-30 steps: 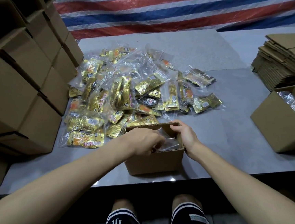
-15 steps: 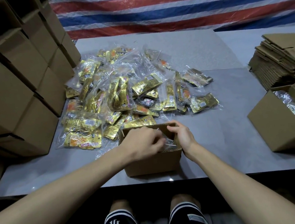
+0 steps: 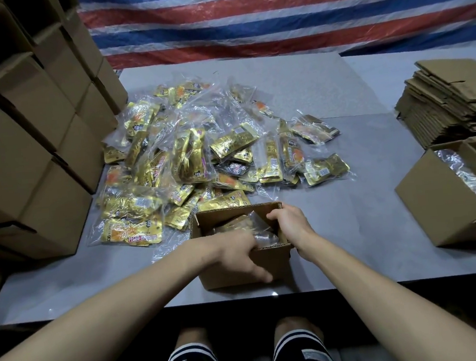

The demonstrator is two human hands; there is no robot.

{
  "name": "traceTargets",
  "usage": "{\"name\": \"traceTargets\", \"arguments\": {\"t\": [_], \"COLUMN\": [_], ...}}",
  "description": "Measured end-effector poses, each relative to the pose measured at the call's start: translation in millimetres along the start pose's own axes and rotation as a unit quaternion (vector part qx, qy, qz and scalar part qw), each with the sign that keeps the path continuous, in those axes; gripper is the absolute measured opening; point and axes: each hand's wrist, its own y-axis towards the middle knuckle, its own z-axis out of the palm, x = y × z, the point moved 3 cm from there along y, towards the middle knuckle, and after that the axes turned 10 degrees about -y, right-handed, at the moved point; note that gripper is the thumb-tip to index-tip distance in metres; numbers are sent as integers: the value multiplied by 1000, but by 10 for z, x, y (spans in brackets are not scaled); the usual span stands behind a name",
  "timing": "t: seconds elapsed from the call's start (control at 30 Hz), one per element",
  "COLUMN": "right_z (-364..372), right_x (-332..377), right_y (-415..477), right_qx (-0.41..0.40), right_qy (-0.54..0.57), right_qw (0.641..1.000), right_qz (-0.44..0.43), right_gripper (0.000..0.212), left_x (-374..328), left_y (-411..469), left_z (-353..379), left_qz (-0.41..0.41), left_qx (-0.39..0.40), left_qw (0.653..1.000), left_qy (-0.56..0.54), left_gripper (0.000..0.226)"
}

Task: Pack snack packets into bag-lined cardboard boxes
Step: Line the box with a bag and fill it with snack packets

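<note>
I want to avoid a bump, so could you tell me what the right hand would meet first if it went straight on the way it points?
Probably the clear plastic bag liner inside the small open cardboard box; the right hand points leftward into it, though depth is unclear.

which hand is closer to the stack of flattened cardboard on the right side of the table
Right. The right hand grips the small box's far right corner, toward the flattened cardboard stack. The left hand holds the box's near wall, farther away.

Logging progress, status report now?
Left hand gripping box near wall. Right hand on its right rim, at the liner. Packets unpacked. Nothing blocking.
</note>
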Motion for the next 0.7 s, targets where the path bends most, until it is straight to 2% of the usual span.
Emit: {"name": "traceTargets", "arguments": {"t": [0.1,0.2,0.33,0.43,0.5,0.6,0.7], "right_z": [-74,-178,-391,-614,-799,-1088,-1359], "right_x": [27,46,-32,-94,-151,-294,-546], "right_y": [42,29,14,-14,-30,-92,-172], "right_qx": [15,20,-2,-22,-50,-106,-186], "right_qy": [-89,-144,-153,-136,-138,-122,-72], "right_qw": [996,989,987,987,985,981,969], "right_qz": [6,2,45,79,89,107,147], "right_gripper": [15,17,17,15,14,18,27], "left_x": [-9,-100,-272,-488,-680,-847,-916], "left_y": [-12,-33,-29,9,34,143,194], "left_z": [-66,-117,-204,-228,-246,-269,-286], "left_qz": [1,0,22,56,94,127,124], "left_qx": [-50,-49,-56,-85,-123,-241,-448], "left_qw": [994,986,978,967,948,921,869], "left_qy": [100,159,201,232,277,279,172], "left_gripper": [27,30,34,14,13,17,22]}}
